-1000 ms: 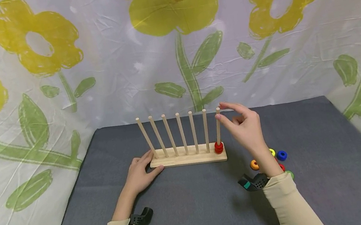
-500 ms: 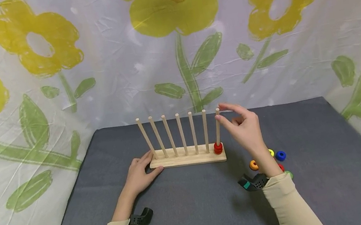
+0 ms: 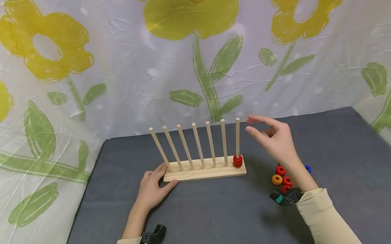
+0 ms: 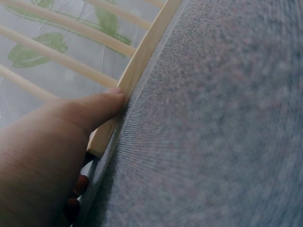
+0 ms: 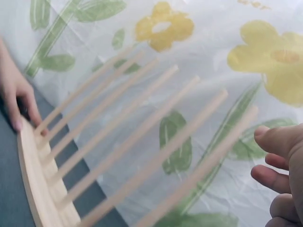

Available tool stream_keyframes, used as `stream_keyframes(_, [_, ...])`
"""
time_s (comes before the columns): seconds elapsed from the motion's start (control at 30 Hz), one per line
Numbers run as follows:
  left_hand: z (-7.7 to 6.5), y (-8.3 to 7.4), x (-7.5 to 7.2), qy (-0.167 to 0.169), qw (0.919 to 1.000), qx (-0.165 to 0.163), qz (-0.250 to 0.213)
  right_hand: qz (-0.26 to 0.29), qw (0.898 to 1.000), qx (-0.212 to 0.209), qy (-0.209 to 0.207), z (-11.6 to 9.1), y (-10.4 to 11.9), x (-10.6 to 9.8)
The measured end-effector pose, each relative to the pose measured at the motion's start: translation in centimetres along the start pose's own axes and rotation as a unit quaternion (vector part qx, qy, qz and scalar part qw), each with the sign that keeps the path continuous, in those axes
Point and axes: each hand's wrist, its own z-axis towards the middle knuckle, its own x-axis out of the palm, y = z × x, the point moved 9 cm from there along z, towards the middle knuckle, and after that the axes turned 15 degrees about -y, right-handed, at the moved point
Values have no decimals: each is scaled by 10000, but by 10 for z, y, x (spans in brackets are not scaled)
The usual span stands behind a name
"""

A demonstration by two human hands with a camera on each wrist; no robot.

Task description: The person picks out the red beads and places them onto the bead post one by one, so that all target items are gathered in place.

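Observation:
A pale wooden peg rack stands on the dark grey cloth, several upright dowels rising from its base. Around the base of the rightmost dowel sit red rings, stacked low. My left hand grips the rack's left end. Its thumb lies against the front edge in the left wrist view, while most fingers are hidden behind. To the right of the rightmost dowel's top hovers my right hand, thumb and forefinger apart with nothing between them. The right wrist view shows that hand clear of the dowels.
Loose red rings, an orange ring and a blue ring lie under and beside the right forearm, which hides part of the pile. A flower-printed curtain hangs behind the table.
My right hand has moved away to the right from the rightmost dowel's top. Red loose rings once behind its forearm now show. The left hand stays on the rack.

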Motion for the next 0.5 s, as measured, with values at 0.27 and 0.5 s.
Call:
stream_keyframes(0.27, [-1,1,0,-11,10000,-52,-4,-506,9983,43,282,-3,-26,-23])
stream_keyframes(0.5, [0,-1,-1,-28,10000,-49,-22,-855,9956,179,336,-14,-52,-53])
